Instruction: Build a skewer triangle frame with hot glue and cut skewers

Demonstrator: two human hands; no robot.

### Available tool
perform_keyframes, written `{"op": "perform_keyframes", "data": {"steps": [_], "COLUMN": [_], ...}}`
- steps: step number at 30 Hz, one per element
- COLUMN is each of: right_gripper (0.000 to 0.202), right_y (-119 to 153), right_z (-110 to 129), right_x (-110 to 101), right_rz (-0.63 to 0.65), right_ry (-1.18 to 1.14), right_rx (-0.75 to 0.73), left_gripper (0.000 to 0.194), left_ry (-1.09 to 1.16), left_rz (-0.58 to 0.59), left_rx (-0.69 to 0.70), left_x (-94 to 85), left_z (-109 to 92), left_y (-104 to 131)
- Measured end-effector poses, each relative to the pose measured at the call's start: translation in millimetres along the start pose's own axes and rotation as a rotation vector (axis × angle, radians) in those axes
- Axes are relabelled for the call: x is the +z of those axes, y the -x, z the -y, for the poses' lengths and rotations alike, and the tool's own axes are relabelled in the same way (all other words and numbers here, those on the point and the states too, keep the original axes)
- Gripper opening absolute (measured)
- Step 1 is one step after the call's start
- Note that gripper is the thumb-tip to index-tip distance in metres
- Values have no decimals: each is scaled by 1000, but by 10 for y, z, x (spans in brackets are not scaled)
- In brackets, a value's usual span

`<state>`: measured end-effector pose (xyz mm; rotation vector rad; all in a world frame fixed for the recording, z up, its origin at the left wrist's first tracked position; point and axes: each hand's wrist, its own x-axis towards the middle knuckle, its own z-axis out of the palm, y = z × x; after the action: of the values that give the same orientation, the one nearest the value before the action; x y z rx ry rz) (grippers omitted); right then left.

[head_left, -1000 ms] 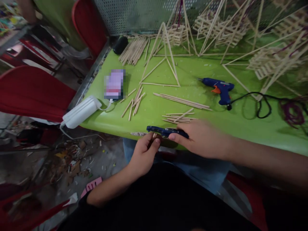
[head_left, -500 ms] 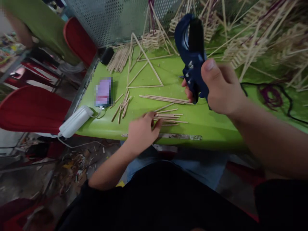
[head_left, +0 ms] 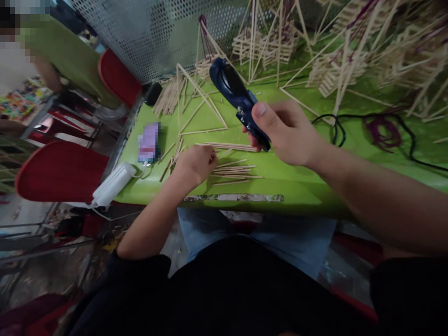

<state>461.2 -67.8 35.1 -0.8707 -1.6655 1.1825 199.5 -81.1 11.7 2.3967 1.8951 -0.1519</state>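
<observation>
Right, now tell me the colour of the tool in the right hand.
The tool is dark blue, clearest in the head view.

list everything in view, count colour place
hand tool: 1, dark blue, right hand
loose sticks: many, pale, table
stick frame: 1, pale, behind sticks
stick structures: several, pale, back right
phone: 1, purple, left
cabled block: 1, white, near left
rounded object: 1, black, far left
cord: 1, black, right
string coil: 1, purple, right
strip: 1, mottled grey, near edge
table: 1, green, centre
chairs: 2+, red, left
mesh panel: 1, grey, back
other person: 1, green clothes, upper left
legs: 2, blue denim, below
left hand: 1, bare, by sticks
right hand: 1, bare, holding tool
</observation>
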Motion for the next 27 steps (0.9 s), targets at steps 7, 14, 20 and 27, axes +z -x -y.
{"op": "perform_keyframes", "data": {"steps": [7, 14, 20, 27], "right_gripper": [75, 76, 76, 72], "right_y": [-20, -20, -20, -29], "right_z": [-60, -128, -116, -91], "right_x": [49, 114, 105, 66], "right_rz": [19, 37, 43, 33], "right_ry": [-32, -6, -14, -59], "right_rx": [-2, 42, 14, -32], "left_gripper": [20, 33, 33, 38], "left_ry": [47, 567, 622, 590], "left_rz": [-219, -298, -409, -346], "left_rx": [-375, -195, 69, 123], "left_x": [197, 325, 296, 221], "left_z": [693, 563, 159, -118], "left_y": [582, 612, 481, 342]}}
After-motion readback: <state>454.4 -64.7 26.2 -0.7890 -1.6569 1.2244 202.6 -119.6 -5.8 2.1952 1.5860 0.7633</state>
